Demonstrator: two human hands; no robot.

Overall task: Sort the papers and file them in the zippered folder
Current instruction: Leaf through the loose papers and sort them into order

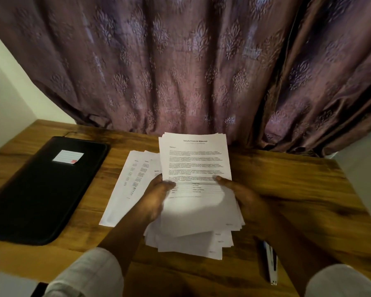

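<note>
Two hands, one sheaf, one folder, one pen

The left hand (159, 196) and the right hand (242, 196), two in all, grip one sheaf of papers (196, 159); its sheets overlap too closely to count. Just left of the grip lie at least three fanned sheets (133, 179). Farther left is one black zippered folder (41, 194) bearing one label (68, 157). Right of the grip, nearer the person, lies one pen (271, 262). All sit on one wooden table (298, 189).

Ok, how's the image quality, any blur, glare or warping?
Head view: dim warm light; left hand and right hand look motion-blurred; a bright patch washes out the held papers low down; only their heading reads, body text too soft; the wide lens bows the table edge and curtain.
</note>
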